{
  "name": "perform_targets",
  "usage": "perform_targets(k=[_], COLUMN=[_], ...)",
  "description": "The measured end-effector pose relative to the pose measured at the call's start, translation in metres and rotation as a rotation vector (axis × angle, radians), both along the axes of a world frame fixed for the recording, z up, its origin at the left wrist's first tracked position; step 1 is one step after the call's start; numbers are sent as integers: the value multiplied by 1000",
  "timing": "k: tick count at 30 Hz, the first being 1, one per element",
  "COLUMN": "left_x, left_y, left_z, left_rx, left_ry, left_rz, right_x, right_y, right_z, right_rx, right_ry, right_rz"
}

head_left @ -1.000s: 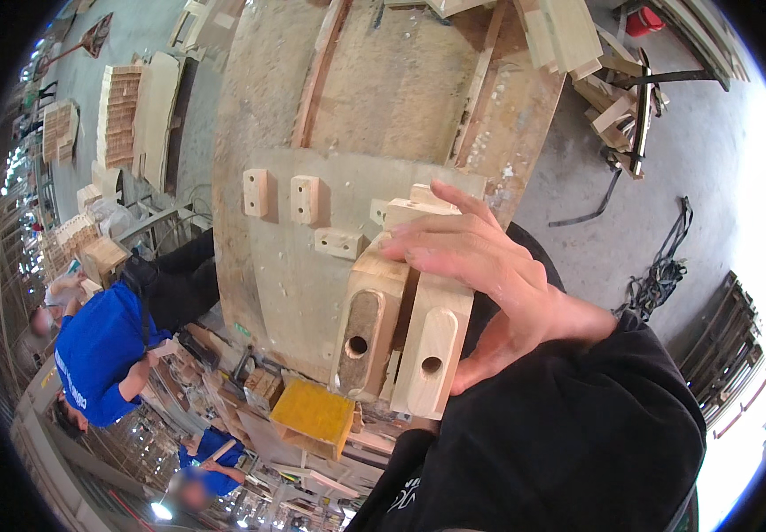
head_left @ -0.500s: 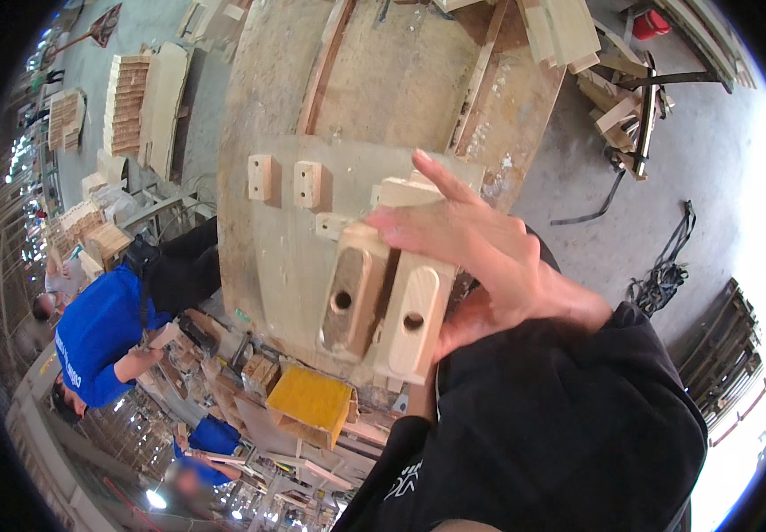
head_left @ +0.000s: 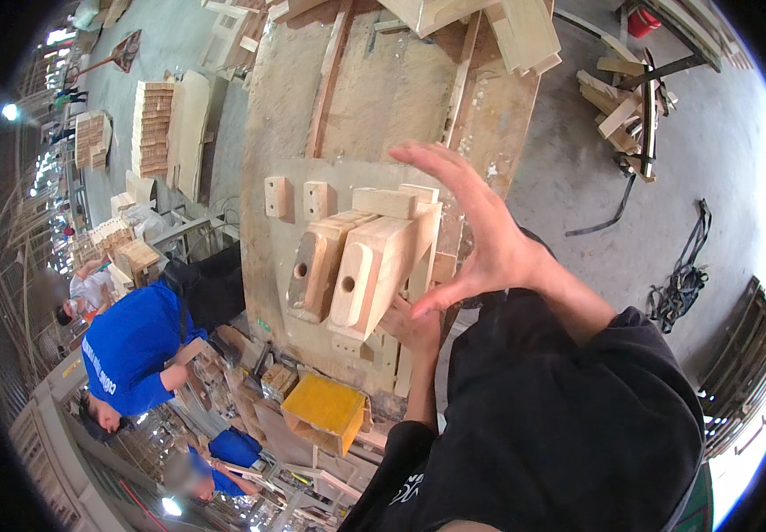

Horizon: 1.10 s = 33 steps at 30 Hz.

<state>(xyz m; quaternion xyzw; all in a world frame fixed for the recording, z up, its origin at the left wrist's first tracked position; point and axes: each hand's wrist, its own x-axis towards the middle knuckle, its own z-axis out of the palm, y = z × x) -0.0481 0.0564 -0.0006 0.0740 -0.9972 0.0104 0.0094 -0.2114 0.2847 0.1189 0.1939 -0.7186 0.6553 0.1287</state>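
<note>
Two thick pale wooden blocks, a left block [head_left: 319,270] and a right block [head_left: 372,266], stand side by side on the workbench. Each has a rounded end with a dark round hole facing up. A small wood piece [head_left: 384,203] lies across their far ends. My right hand [head_left: 485,235] hovers just right of them, thumb and fingers spread in a wide C, holding nothing. Below it, my left hand [head_left: 416,326] reaches up to the right block's lower side, its fingers bent against the wood. Some of those fingertips are hidden.
Small drilled blocks [head_left: 315,200] sit on the bench board [head_left: 267,257]. Boards [head_left: 525,35] are piled at its far right. A yellow-topped box [head_left: 325,403] stands near the left front. A co-worker in blue [head_left: 139,346] is at the left. Black straps [head_left: 684,275] lie on the floor.
My right hand has let go of the blocks, spreading its fingers to their right. My left hand has come into sight beside the right block. The blocks appear farther left and more tilted.
</note>
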Motion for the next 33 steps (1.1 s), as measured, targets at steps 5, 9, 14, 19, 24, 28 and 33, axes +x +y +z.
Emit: perform_targets(k=[5,9,14,19,24,28,33], left_x=[-2,1,2,1,-10,-3,-2], left_y=[0,0,-4,1,11,-1,0], left_z=[5,3,0,4,20,2,14], left_rx=[65,60,-1,31,252,50,91], left_ry=[29,27,75,77,23,85,80], left_rz=[-34,-22,-104,-62,49,13,77], right_x=[1,2,-2,-6,-11,-17,-5], right_y=[21,18,6,0,-6,-20,-30], right_z=[-9,-13,-27,-30,11,18,18], right_rx=[69,57,125,206,146,77,137], right_ry=[-73,-125,-243,-125,29,108,-60], right_rz=[44,155,288,172,226,238,236])
